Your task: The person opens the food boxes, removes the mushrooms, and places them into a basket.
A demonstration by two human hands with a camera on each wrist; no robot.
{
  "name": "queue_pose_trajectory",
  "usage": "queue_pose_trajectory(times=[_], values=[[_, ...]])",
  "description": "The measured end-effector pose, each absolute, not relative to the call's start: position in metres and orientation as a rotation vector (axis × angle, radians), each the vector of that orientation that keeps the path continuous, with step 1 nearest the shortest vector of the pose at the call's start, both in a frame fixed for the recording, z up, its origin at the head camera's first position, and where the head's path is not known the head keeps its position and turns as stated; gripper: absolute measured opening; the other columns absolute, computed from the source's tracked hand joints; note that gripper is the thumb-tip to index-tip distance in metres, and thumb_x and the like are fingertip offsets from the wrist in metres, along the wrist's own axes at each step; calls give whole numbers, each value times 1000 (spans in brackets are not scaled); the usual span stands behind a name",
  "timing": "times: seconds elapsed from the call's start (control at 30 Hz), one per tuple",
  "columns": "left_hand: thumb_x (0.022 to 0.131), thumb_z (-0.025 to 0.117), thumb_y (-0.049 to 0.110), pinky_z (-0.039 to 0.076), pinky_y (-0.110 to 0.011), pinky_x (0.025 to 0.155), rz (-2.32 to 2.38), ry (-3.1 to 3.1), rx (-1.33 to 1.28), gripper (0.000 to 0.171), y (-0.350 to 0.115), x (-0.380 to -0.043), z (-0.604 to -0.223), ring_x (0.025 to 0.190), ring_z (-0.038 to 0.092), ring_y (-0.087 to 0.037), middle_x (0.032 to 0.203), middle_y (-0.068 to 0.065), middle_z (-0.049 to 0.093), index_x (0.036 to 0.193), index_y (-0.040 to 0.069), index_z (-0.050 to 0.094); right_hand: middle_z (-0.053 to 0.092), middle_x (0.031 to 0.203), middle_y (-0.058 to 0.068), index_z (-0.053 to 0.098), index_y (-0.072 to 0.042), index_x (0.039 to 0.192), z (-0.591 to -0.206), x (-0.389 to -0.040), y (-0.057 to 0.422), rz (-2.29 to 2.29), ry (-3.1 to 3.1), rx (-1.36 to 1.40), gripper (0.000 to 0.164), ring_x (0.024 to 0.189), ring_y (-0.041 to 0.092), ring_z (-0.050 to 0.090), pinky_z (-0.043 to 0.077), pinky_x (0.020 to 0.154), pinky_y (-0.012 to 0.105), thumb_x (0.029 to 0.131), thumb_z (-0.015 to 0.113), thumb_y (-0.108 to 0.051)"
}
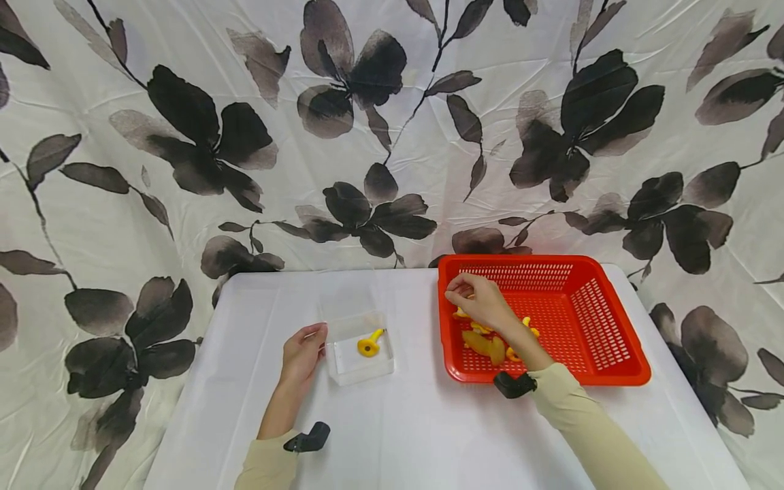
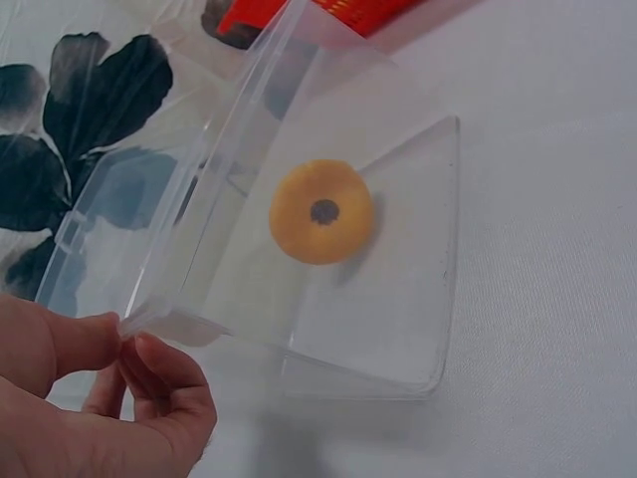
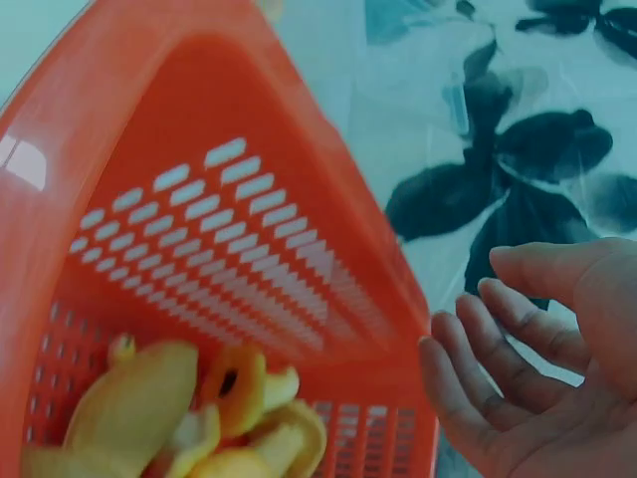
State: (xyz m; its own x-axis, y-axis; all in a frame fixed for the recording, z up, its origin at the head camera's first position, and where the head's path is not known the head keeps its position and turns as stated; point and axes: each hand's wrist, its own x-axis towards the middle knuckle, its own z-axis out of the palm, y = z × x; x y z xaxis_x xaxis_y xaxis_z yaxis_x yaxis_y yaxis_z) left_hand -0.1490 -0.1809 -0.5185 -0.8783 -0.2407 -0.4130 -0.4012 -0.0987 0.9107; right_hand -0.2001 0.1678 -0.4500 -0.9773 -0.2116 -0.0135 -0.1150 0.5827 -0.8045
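Note:
My left hand [image 1: 302, 356] pinches the left edge of a clear plastic box [image 1: 360, 378] between thumb and fingers, as the left wrist view shows closely. Inside lies a yellow mushroom-shaped piece [image 1: 368, 346] with a round cap, a dark centre and a thin stem. Over the left part of a red plastic basket [image 1: 603, 354], my right hand [image 1: 480, 299] hovers with loosely bent fingers. Nothing shows in its grasp in the right wrist view. Below it, several yellow pieces [image 1: 484, 344] are heaped in the basket, partly hidden by the hand and forearm.
The box's clear lid [image 1: 347, 292] stands open at the back. Both containers rest on a white-covered table [image 1: 404, 435], the basket to the right of the box. A flower-printed cloth [image 1: 367, 136] hangs behind the table.

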Motion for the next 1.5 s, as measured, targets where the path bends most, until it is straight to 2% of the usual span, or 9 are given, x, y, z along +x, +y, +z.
queue_pose_trajectory(times=[0.17, 0.37, 0.77, 1.13, 1.37, 1.5], values=[[104, 60, 9, 48, -16, 69, 2142, 2031, -720, 36, -181, -149, -520, 82, 60, -7, 101, -3, 66, 135, -10, 54, 71, 97, 13, 70, 1, 105, -451, -204, 147, -1395, 2706, -392, 14, 90, 28, 67, 59, 84, 41, 95, 72, -9], [104, 61, 10, 47, -16, 66, 2163, 2037, -716, 37, -180, -149, -520, 80, 59, -7, 95, 0, 66, 133, -10, 55, 71, 95, 10, 70, -1, 106, -452, -205, 126, -1371, 2684, -470, 15, 86, 24, 66, 58, 81, 35, 95, 73, -10], [104, 61, 12, 47, -16, 67, 2137, 2058, -717, 37, -182, -150, -522, 84, 60, -11, 101, -6, 66, 134, -9, 55, 70, 111, 20, 67, 4, 115, -458, -202, 83, -1325, 2571, -709, 24, 98, 29, 66, 57, 91, 41, 95, 73, -9], [104, 62, 12, 47, -16, 67, 2148, 2037, -719, 39, -181, -148, -520, 80, 58, -8, 95, 1, 64, 136, -8, 54, 68, 115, 18, 65, 5, 119, -471, -195, 45, -1261, 2444, -804, 28, 105, 34, 63, 55, 96, 46, 94, 73, -3], [104, 62, 12, 47, -15, 67, 2155, 2033, -717, 39, -180, -147, -520, 80, 59, -8, 94, 1, 64, 136, -9, 54, 69, 112, 15, 67, 2, 116, -481, -191, 23, -1099, 2466, -878, 24, 104, 30, 63, 54, 97, 37, 94, 73, -1], [104, 62, 13, 47, -16, 67, 2149, 2037, -722, 38, -181, -147, -520, 82, 59, -9, 96, -1, 65, 135, -8, 55, 70, 112, 17, 68, 3, 115, -487, -186, 13, -951, 2552, -919, 21, 103, 28, 63, 53, 97, 38, 94, 72, 0]])
